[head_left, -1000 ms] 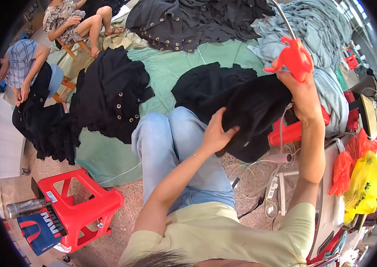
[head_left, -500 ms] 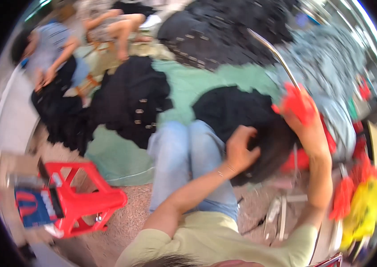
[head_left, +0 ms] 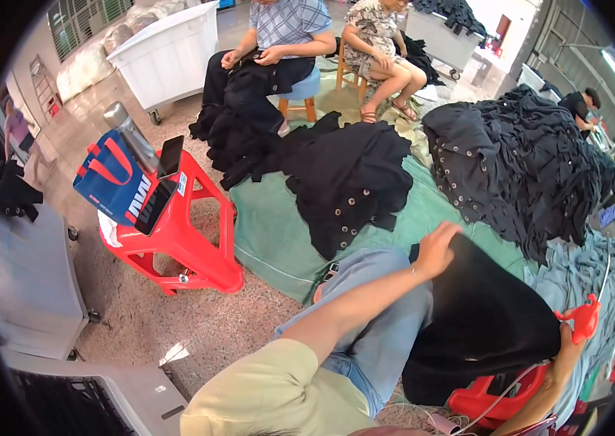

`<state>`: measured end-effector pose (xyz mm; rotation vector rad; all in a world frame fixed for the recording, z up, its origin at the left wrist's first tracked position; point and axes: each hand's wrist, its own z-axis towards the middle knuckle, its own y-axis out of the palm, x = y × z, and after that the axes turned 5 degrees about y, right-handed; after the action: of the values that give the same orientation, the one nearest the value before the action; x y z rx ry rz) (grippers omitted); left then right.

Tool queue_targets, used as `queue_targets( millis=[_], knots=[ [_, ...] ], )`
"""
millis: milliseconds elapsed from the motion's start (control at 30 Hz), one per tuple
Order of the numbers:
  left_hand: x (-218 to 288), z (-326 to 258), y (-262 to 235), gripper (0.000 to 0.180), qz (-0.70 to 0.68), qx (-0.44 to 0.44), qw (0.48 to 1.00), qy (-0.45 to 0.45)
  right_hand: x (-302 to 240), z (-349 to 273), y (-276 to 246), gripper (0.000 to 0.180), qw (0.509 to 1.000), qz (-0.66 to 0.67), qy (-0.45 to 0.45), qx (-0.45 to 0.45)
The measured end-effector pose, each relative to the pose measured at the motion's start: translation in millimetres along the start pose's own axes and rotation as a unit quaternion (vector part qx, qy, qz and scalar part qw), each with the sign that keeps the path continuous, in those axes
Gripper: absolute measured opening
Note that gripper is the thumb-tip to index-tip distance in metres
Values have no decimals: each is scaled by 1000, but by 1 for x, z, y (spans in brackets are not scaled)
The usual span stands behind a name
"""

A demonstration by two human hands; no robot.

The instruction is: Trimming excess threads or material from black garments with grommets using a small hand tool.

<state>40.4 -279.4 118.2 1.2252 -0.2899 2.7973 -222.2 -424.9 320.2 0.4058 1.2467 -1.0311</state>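
Over my right thigh and beside it spreads a black knit garment [head_left: 485, 305]. My left hand [head_left: 437, 251] is at its upper edge with fingers bent, pinching the cloth. At the garment's far right end, my right hand [head_left: 570, 343] is closed round a red gun-like tool [head_left: 583, 317] with a long thin metal tube [head_left: 607, 263] pointing up. The right fingers are partly hidden behind the tool. Just beyond my knees another black garment [head_left: 351, 182] with a row of metal eyelets lies on a green cloth [head_left: 267, 236].
A red stool [head_left: 195, 251] at left bears a blue bag [head_left: 111, 178], a metal flask [head_left: 131, 134] and a phone [head_left: 171, 156]. Black garments [head_left: 518, 167] and grey ones [head_left: 612, 291] are heaped at right. Two people sit opposite; one handles black cloth. Under my garment shows another red stool [head_left: 500, 400].
My view has swung left and up. My left hand has moved to the garment's upper edge, and the cloth now lies stretched out between both hands. The red tool stays in my right hand.
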Motion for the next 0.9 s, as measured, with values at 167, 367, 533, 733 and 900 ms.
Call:
queue_targets(
  millis=[167,367,533,733,900],
  knots=[
    [23,114,-42,51,40,84,979,184,11,24,-6,57,999,35,24,-34],
    [41,128,-120,60,135,-153,915,349,1,14,-4,55,1000,7,-17,-15],
    [45,39,-187,31,206,-265,843,421,40,-31,-23,48,998,-29,-7,-53],
    [27,-74,-220,46,132,-349,848,377,68,-73,7,27,985,-49,44,-161],
    [19,-103,-214,39,146,-300,852,402,59,-67,29,22,986,19,76,-145]
  ],
)
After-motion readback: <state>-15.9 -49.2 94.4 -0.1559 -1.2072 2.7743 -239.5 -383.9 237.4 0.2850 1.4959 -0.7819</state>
